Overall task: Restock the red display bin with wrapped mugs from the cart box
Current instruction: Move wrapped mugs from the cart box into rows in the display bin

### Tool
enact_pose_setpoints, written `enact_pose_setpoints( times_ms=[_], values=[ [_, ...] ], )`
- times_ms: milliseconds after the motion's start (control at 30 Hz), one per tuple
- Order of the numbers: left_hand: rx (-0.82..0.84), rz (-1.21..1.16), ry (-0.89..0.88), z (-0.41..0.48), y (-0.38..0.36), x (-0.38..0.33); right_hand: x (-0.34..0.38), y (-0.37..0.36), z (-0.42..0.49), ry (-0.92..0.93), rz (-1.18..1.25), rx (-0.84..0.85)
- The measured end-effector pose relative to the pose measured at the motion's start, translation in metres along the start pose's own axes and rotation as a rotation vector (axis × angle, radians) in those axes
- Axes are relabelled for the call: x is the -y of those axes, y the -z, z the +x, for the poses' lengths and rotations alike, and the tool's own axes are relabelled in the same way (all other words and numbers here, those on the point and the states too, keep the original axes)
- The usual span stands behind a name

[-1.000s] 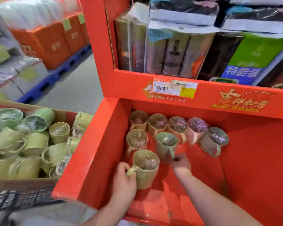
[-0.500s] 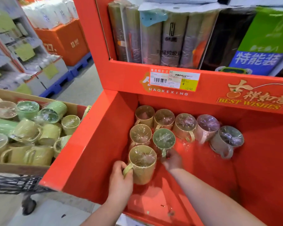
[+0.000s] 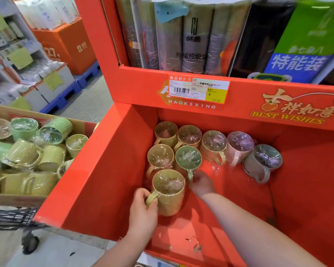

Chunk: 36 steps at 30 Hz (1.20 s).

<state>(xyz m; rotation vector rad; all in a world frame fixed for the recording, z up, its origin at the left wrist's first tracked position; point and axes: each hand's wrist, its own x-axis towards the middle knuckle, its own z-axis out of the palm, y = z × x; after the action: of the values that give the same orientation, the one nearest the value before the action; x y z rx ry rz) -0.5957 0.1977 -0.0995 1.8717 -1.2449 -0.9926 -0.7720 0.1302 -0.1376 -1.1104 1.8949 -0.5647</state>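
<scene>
Bright, even light glints off the film on the wrapped mugs (image 3: 213, 141), while the wide lens bows the edges and the upper packs (image 3: 195, 39) look smeared.

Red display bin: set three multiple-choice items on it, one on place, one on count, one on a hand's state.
1. Where does the cart box stand?
A) left of the red display bin
B) inside it
C) on the shelf above

2. How many wrapped mugs are in the bin?
A) five
B) twelve
C) eight

3. What does the left hand do?
A) lies flat
B) grips the handle of the yellow mug
C) hangs empty

1 A: the box sits on the cart beyond the bin's left wall.
2 C: five at the back, two before them, one in front.
3 B: fingers curl round the handle.
</scene>
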Motion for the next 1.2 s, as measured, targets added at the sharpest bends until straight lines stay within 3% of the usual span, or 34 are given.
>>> enact_pose_setpoints(
  times_ms=[133,400,633,867,1200],
  values=[
    [0.049,-0.014,0.004,-0.005,-0.010,-0.003,-0.007,0.015,-0.012,-0.070,0.010,-0.035],
    [0.153,-0.064,-0.104,-0.012,-0.049,-0.026,-0.025,0.047,-0.056,-0.138,0.401,-0.215],
    [0.215,-0.019,-0.183,-0.006,-0.093,-0.050,-0.032,0.070,-0.066,-0.075,0.396,-0.226],
    [0.403,0.114,-0.193,0.010,-0.110,-0.048,-0.040,0.073,-0.030,-0.073,0.247,-0.236],
    [0.375,0.293,-0.169,0.035,-0.107,-0.048,-0.034,0.071,0.016,-0.074,0.202,-0.356]
  ],
)
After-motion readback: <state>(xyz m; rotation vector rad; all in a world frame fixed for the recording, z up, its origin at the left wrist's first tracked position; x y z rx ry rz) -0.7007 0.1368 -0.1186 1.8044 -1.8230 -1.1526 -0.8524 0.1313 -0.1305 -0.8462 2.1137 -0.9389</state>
